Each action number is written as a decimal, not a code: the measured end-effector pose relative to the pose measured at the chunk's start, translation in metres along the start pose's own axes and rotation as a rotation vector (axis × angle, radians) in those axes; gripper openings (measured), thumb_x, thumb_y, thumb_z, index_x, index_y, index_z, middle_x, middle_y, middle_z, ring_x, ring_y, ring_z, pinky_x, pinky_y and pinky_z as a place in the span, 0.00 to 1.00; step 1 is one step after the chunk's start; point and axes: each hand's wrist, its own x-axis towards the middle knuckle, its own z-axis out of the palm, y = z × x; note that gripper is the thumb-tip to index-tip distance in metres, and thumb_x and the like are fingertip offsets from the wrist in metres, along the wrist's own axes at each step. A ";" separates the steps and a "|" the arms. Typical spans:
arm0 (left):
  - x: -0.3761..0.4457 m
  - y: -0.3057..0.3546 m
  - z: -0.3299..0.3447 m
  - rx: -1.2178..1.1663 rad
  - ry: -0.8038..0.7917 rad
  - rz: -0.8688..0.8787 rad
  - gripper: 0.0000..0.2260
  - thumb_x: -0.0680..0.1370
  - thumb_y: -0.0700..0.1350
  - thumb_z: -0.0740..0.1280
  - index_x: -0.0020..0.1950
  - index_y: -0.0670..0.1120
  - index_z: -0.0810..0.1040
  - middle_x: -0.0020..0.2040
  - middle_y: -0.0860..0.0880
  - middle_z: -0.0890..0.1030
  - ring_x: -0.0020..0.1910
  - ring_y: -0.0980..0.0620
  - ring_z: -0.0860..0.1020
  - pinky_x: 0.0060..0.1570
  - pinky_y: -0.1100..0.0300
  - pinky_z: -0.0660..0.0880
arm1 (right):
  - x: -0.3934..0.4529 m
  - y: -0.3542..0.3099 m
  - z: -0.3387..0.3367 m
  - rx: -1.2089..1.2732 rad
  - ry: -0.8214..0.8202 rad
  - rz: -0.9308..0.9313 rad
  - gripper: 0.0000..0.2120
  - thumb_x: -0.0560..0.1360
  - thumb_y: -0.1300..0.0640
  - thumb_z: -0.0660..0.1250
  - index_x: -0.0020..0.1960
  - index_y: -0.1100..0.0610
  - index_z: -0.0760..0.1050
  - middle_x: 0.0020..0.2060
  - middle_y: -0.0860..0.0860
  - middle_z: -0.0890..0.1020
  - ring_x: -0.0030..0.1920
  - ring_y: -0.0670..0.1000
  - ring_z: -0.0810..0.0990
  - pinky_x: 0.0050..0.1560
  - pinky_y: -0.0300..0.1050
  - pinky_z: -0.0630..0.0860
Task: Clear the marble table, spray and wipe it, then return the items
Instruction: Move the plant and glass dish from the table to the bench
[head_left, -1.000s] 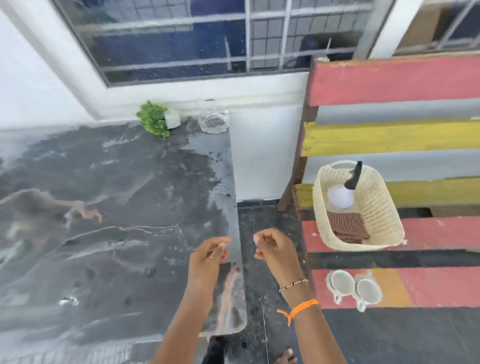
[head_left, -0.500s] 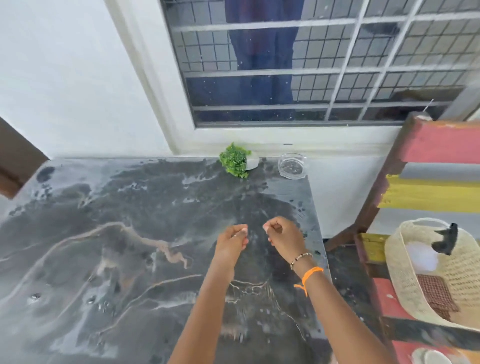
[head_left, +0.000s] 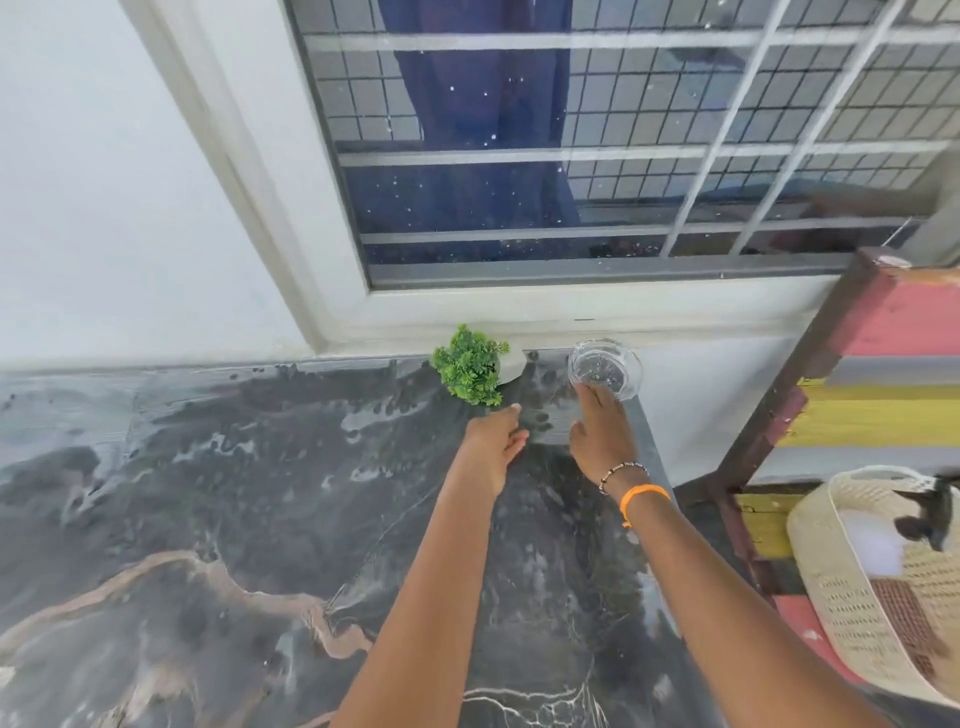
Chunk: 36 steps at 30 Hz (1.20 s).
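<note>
1. The marble table (head_left: 208, 493) is seen bare across its left and middle; only two items stand on it, both at the far right edge under the window.
2. The small green plant (head_left: 470, 370) in its white pot is reached for by the left hand (head_left: 493, 441), whose fingers are spread apart and just short of the leaves; nothing is held.
3. The glass dish (head_left: 605, 368) is touched at its near rim by the fingertips of the right hand (head_left: 605, 436), which is open and not yet closed on it.
4. Half a second ago both hands were loosely curled over the mid-table; they have since been extended to the two items, so the clearing step is judged begun.
5. A woven basket (head_left: 831, 587) sits on the striped bench at right.
</note>
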 end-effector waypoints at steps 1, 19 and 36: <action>0.006 0.004 0.005 -0.032 0.001 -0.008 0.12 0.77 0.40 0.65 0.59 0.38 0.73 0.36 0.48 0.77 0.37 0.55 0.75 0.48 0.62 0.76 | 0.004 0.002 0.002 -0.049 -0.011 0.019 0.27 0.76 0.66 0.56 0.74 0.59 0.54 0.74 0.54 0.57 0.75 0.57 0.53 0.74 0.51 0.55; 0.063 0.033 0.043 0.100 0.427 0.044 0.41 0.66 0.56 0.74 0.69 0.37 0.61 0.68 0.40 0.66 0.64 0.41 0.71 0.56 0.51 0.72 | 0.020 0.030 0.013 0.057 0.291 0.214 0.14 0.72 0.65 0.63 0.56 0.55 0.75 0.57 0.55 0.73 0.58 0.59 0.66 0.55 0.52 0.67; 0.058 0.024 0.039 0.152 0.436 0.253 0.30 0.66 0.45 0.77 0.62 0.44 0.65 0.61 0.42 0.75 0.57 0.42 0.75 0.54 0.52 0.74 | 0.044 0.044 0.006 0.498 0.391 0.591 0.18 0.73 0.58 0.66 0.59 0.60 0.65 0.54 0.60 0.78 0.50 0.60 0.78 0.43 0.43 0.65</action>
